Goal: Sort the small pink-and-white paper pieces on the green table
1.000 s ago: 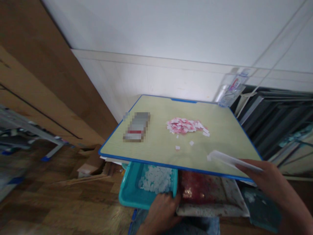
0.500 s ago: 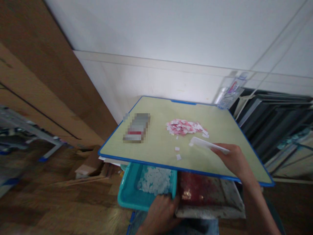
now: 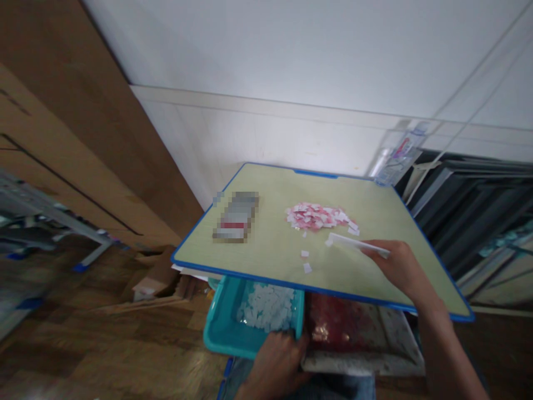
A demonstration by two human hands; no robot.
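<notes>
My right hand (image 3: 393, 261) is closed around a thin, flat white strip (image 3: 353, 243), whose far end points left just above the folding table (image 3: 266, 255). A small white piece (image 3: 329, 240) is by that end, and I cannot tell whether it touches the strip. Behind it lies a heap of pink and white pieces (image 3: 316, 215). Two loose white squares (image 3: 305, 254) rest closer to the front edge. Below the table, my left hand (image 3: 281, 355) curls over the near right rim of a teal basin (image 3: 227, 341), fingertips mostly hidden. White pieces (image 3: 268, 305) lie inside the basin.
A blurred-out flat object (image 3: 236, 216) lies on the table's left side. A clear bottle (image 3: 400, 155) stands at the back right corner. Beside the basin is a tray with red, wet contents (image 3: 337, 322). Cardboard (image 3: 156, 278) lies on the floor; dark panels (image 3: 470, 194) lean at right.
The whole view has shifted slightly, with everything a little further right. The strip in my right hand looks a bit more edge-on. My left hand stays at the basin's rim.
</notes>
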